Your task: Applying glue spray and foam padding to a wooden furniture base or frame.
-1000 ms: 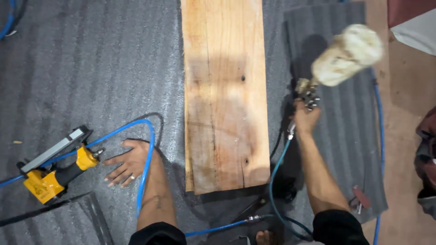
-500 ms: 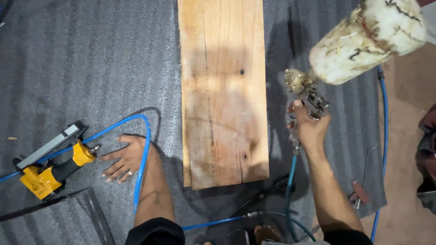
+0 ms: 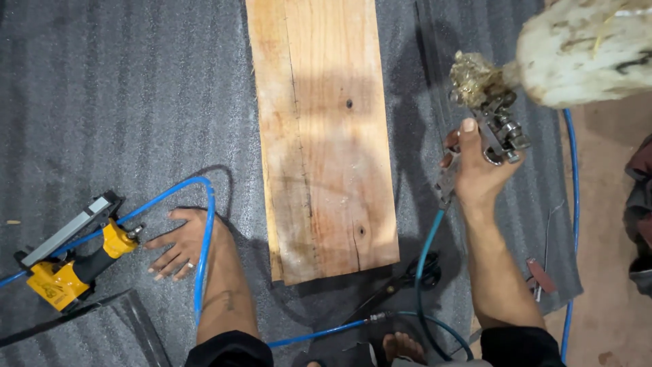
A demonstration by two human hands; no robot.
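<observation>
Right hand point(image 3: 481, 173): clenched on the spray gun point(image 3: 492, 115), raised nearer the camera than before.
Left hand point(image 3: 178, 243): released, flat on the mat point(image 3: 102, 102), unmoved.
Plank point(image 3: 322, 136): unchanged.

No packages, labels, signs or screens.

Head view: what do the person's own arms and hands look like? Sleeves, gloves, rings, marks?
Both hands are bare, no gloves. The left hand wears a thin ring on one finger, and the left forearm carries a faint dark mark, possibly a tattoo. The right hand shows no ring or watch that I can see. Dark sleeves are pushed up near the elbows on both arms, leaving the forearms uncovered.
</observation>
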